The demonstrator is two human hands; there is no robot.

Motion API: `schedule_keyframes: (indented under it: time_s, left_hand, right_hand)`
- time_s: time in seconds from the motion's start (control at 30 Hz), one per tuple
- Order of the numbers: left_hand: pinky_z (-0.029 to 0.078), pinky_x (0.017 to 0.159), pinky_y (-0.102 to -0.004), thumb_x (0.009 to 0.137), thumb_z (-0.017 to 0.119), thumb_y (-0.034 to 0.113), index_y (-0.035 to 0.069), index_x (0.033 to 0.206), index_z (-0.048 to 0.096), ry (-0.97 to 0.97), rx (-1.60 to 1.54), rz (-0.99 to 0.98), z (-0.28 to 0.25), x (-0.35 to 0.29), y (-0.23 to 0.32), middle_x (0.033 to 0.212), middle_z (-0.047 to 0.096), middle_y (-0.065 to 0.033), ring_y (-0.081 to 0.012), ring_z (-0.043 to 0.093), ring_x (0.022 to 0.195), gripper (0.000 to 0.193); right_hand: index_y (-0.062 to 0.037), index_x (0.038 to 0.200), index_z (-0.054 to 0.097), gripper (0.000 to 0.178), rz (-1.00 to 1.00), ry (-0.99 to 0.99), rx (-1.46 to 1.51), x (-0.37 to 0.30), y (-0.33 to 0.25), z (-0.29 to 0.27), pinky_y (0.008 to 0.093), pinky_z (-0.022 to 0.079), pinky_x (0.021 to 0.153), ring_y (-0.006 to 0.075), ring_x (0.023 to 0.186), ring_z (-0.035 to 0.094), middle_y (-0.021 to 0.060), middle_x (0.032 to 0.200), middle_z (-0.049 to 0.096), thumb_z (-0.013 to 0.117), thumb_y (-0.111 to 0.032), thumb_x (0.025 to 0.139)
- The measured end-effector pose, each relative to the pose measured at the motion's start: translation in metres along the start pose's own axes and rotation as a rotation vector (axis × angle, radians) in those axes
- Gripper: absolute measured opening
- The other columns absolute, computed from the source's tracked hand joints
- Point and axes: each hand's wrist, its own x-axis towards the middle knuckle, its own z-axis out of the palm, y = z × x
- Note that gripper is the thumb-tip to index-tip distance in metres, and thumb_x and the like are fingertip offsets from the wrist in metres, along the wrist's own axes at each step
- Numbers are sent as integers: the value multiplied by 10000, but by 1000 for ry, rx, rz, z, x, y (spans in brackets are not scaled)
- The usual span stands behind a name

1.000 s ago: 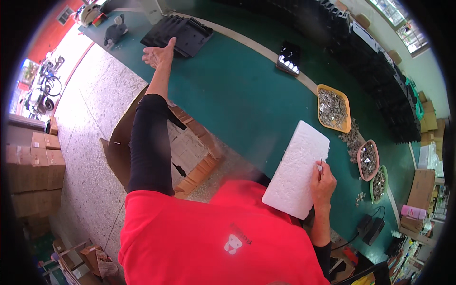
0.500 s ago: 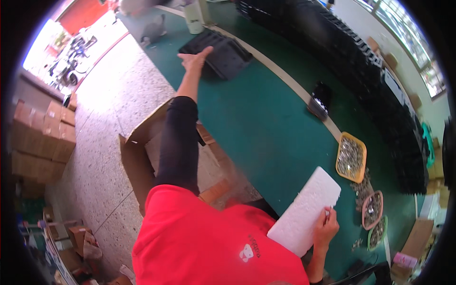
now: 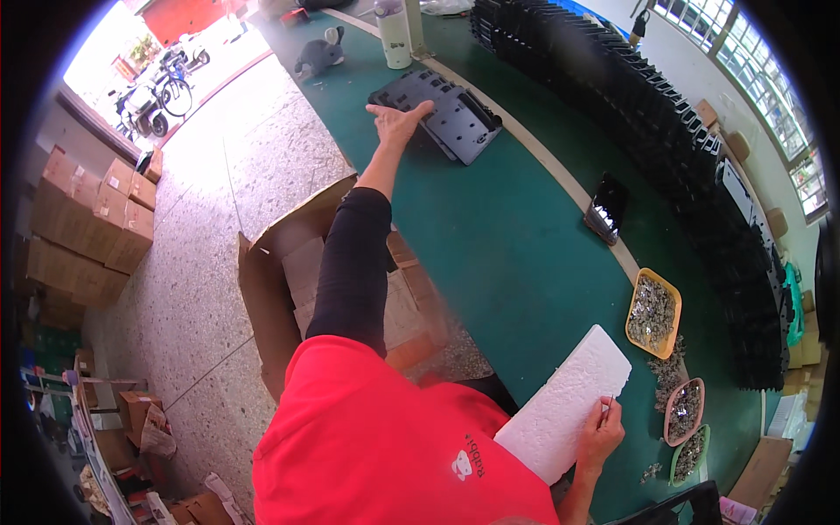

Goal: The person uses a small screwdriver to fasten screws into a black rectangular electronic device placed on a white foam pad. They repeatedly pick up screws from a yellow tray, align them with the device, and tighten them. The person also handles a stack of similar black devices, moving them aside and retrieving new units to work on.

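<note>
My left hand [image 3: 399, 124] is stretched far out at the near edge of a stack of flat black plastic panels [image 3: 464, 127]. Its thumb and forefinger are spread apart, and the fingertips overlap the panel's edge. Close to my body, my right hand [image 3: 600, 435] rests by the right edge of a white foam slab [image 3: 564, 398]. Thumb and fingers there are pinched together around something thin and small, too small to name. The slab lies aslant at the table's near edge, its lower end against my red shirt.
On the green table [image 3: 490, 254] are a phone [image 3: 606, 208], a yellow basket [image 3: 653, 312], a pink basket [image 3: 683, 411] and a green basket [image 3: 690, 455] of small metal parts. Black panels [image 3: 630, 114] line the far side. An open carton [image 3: 271, 306] stands below my left arm.
The whole view has shifted, so table and hands appear slightly farther right and lower. My left hand stays at the panels, which now look sharper. The right hand keeps its pinch beside the slab.
</note>
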Motion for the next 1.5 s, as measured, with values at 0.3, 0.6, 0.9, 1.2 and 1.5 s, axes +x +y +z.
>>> schedule_keyframes:
  time_s: [0.3,0.6,0.9,1.2,1.5]
  left_hand:
    - [318,1114,-374,576,844,561,-194,1414,-43,-50,14,121,-16,-69,1,1409,334,-366,-413,368,1336,1435]
    - [300,1114,-389,629,849,466,-218,1398,-29,-197,-134,219,-30,-183,5,1399,333,-365,-407,365,1329,1352]
    - [295,1114,-393,677,825,424,-199,1406,-39,-300,-249,297,-13,-251,-10,1417,276,-339,-413,333,1333,1291]
    - [181,1150,-483,771,743,446,-184,1419,47,-82,86,389,-14,-252,-20,1462,188,-359,-472,229,1368,1141]
    - [321,1073,-502,848,643,284,-27,1412,331,228,362,386,2,-31,-3,1472,220,-352,-481,328,1317,716]
  right_hand:
    - [-2,971,625,110,-21,-34,-19,0,7,-2,369,412,488,233,491,507,117,610,526,617,-69,884]
    - [-11,974,627,103,-21,-49,-61,0,6,-4,363,402,483,213,485,485,101,600,502,604,-84,905]
    - [-21,981,625,105,-7,-50,-93,1,1,-4,367,398,488,212,484,484,94,584,491,602,-90,906]
    - [-3,972,617,119,-8,-61,-96,-1,8,-6,367,405,487,217,497,503,110,648,557,602,-100,905]
    - [4,959,601,101,14,-77,-59,1,4,-3,336,367,470,171,505,449,84,641,510,592,-83,909]
